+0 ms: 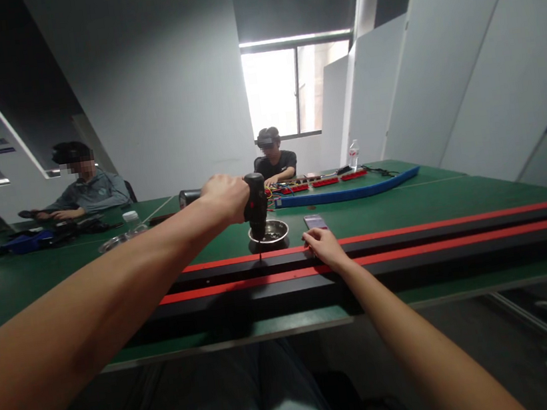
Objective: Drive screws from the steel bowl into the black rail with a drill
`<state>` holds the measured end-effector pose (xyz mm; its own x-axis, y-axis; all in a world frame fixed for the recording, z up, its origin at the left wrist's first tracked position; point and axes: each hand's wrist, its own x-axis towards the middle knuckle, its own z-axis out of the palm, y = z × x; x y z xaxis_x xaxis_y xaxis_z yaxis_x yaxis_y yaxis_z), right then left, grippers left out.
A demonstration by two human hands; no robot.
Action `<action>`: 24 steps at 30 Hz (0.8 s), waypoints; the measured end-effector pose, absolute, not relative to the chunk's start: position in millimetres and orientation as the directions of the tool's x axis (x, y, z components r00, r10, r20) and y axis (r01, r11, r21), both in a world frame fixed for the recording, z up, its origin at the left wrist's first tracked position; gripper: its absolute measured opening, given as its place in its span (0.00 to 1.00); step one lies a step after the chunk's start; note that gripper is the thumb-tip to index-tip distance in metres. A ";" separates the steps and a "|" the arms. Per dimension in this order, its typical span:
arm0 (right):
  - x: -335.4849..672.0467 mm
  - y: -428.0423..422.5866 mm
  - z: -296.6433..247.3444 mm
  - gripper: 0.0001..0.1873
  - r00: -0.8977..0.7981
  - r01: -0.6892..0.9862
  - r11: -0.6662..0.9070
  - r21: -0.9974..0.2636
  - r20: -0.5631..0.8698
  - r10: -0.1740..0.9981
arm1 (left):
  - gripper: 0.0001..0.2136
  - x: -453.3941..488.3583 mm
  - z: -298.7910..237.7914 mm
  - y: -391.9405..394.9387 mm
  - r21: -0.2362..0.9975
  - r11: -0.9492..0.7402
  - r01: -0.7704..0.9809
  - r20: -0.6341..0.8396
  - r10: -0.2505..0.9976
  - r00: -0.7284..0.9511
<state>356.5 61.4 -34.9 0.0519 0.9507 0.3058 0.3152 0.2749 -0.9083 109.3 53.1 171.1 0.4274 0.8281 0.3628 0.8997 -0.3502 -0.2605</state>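
Observation:
My left hand (226, 194) is wrapped round the grip of a black cordless drill (256, 207), held upright with its bit pointing down. The bit's tip meets the red strip of the farther of two long red-and-black bars (408, 231), which lie side by side across the table. My right hand (325, 246) rests on that farther bar, right of the bit. Its fingers are curled with the tips together; whatever is between them is too small to make out. Just behind the drill is a round metal bowl (281, 231) with small parts inside. A phone (315, 222) lies just beyond my right fingers.
Behind are a long blue strip (352, 193) and red pieces with wires (325, 181). A water bottle (353, 154) stands at the far edge. One person (278, 160) sits opposite, another (92, 188) at left. The green table's (453, 191) front edge is close to my lap.

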 end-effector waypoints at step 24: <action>362.1 59.4 -29.9 0.21 0.024 0.253 0.252 -0.934 0.267 0.964 | 0.10 -5.3 151.9 42.9 0.481 -0.375 0.792 0.028 0.910 0.414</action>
<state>362.1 59.4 -29.9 0.0237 0.9635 0.2666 0.2533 0.2522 -0.9339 -5.3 42.9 151.9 0.4139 0.9099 0.0280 0.7924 -0.3753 0.4809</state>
